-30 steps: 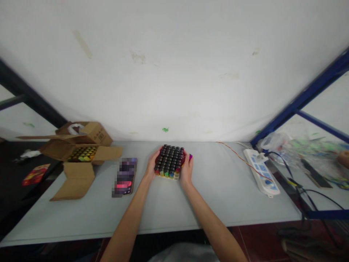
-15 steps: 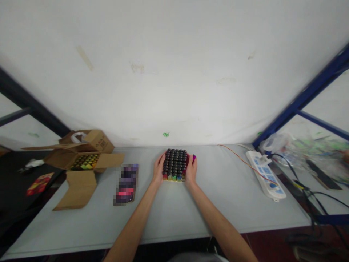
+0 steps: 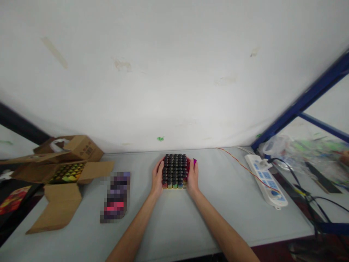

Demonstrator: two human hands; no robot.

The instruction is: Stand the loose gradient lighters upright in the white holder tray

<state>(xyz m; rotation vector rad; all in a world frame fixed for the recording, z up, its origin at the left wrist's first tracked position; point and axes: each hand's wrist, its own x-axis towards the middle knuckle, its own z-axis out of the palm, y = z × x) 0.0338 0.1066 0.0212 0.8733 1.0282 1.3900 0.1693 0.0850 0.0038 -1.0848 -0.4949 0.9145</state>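
Note:
A block of small black-topped items in rows, with coloured lower sides, stands near the middle of the grey table. My left hand presses on its left side. On its right side my right hand is closed, so the block is held between both palms. A small purple piece shows at the fingers of my right hand. The undersides of the block and most fingertips are hidden.
An open cardboard box with yellow-and-black items is at the left, another box behind it. A blurred-out dark object lies left of my arm. A white power strip with cables is at the right on the table.
The camera view has shifted, so the boxes and dark object appear further left and lower. Both hands still hold the block in nearly the same place.

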